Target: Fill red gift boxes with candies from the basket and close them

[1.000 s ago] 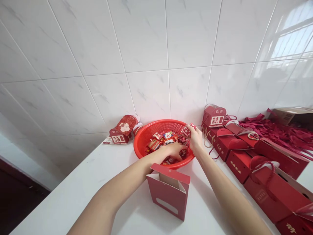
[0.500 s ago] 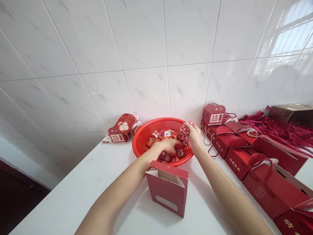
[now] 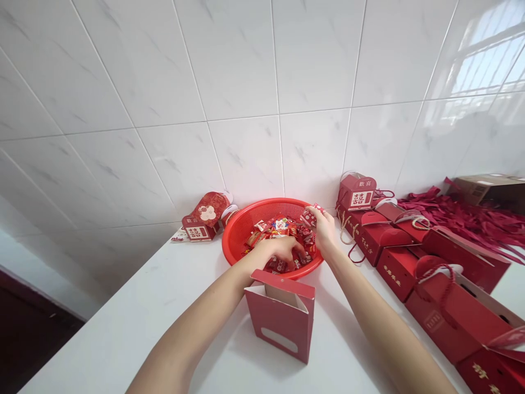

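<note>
A red plastic basket [image 3: 233,241] full of wrapped candies [image 3: 283,225] sits against the tiled wall. My left hand [image 3: 286,249] is down inside it, palm lowered, fingers apart and touching the candies; nothing shows in its grasp. At the basket's right rim, my right hand [image 3: 325,227] is closed on a red candy packet with white dots [image 3: 308,218]. In front of the basket a red paper box [image 3: 279,320] stands upright with its top open, just below my left wrist. Its inside is mostly hidden.
Small red gift boxes [image 3: 200,219] lie left of the basket by the wall. Along the right, a row of red boxes with rope handles [image 3: 396,271] runs toward me, with a smaller gift box [image 3: 356,191] on top. Behind them are dark red ribbons [image 3: 455,213] and a cardboard box [image 3: 488,189].
The fingers of my left hand have spread and shifted slightly right among the candies. My right hand keeps the dotted packet at nearly the same spot.
</note>
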Available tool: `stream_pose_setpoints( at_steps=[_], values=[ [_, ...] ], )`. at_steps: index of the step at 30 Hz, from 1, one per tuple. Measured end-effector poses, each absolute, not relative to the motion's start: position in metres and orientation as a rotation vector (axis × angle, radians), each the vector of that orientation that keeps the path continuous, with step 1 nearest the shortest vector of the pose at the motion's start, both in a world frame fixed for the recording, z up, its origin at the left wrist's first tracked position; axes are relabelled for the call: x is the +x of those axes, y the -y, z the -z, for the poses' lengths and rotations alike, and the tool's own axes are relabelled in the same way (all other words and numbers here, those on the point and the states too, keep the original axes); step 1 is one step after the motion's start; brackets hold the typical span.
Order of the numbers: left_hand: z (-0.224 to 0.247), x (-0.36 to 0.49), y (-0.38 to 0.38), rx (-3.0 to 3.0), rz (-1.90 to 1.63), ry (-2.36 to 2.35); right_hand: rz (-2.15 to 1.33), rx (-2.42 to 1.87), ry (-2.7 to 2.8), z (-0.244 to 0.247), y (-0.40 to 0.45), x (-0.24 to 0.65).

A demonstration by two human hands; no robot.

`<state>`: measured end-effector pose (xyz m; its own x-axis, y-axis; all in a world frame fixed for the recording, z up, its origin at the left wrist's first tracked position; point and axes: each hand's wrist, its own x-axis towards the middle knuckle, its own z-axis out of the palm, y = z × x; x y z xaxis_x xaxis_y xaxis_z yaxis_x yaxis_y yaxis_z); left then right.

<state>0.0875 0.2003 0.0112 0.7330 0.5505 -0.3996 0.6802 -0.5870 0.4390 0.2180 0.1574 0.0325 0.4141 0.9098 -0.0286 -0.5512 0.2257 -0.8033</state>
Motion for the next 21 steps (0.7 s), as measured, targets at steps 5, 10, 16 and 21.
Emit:
stream_pose_setpoints(
  at_steps=[5,10,16,21],
  values=[
    [-0.012,0.09,-0.194,2.386,0.377,-1.055,-1.033,-0.845,0.522,-0.03,-0.158,0.219],
    [-0.014,0.089,-0.193,2.435,0.23,-1.106,-1.019,-0.843,0.526,-0.031,-0.158,0.219],
    [-0.018,0.087,-0.195,2.458,-0.049,-1.164,-0.998,-0.827,0.53,-0.03,-0.159,0.219],
    [-0.023,0.087,-0.195,2.499,-0.199,-1.189,-0.993,-0.823,0.518,-0.029,-0.16,0.22]
  ],
)
